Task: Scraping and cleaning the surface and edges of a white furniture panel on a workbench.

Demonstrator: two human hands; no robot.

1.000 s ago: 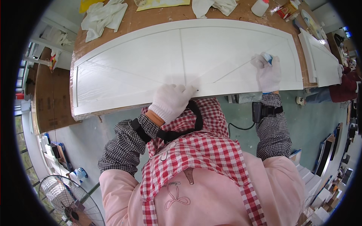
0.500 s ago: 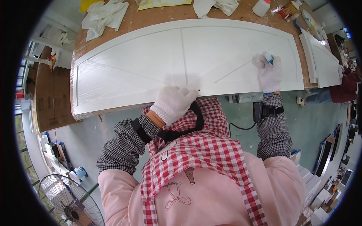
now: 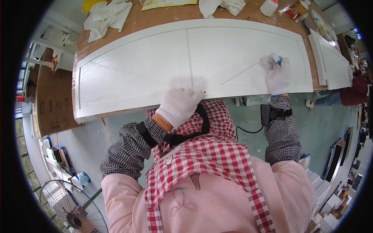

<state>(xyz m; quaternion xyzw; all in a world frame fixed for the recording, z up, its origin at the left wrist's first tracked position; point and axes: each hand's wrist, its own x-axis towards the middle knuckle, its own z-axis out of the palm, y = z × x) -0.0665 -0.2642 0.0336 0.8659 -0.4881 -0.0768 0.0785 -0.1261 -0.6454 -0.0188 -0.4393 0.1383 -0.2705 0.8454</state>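
A long white panel [image 3: 140, 54] with raised frame strips and a crossing diagonal pattern lies flat across the worktable. My left hand [image 3: 179, 106], in a white knit glove, rests at the panel's near edge with its fingers curled in; whatever may be inside them is hidden. A small dark hole [image 3: 204, 92] shows beside its thumb. Farther right, my gloved right hand [image 3: 279, 75] is over the panel near a diagonal line. Between its fingers and thumb is a small blue-and-white piece [image 3: 276, 59], mostly covered, its kind unclear.
White cloths [image 3: 108, 19], a white bottle with a red cap [image 3: 269, 7] and a reddish-brown container [image 3: 298, 9] stand along the table's far side. More white panels [image 3: 330, 62] lie at right, near another person's dark red sleeve [image 3: 355, 91]. A fan [image 3: 74, 209] stands at lower left.
Hardly anything differs. The white panel has shifted very slightly; both my hands keep their places and their grip.
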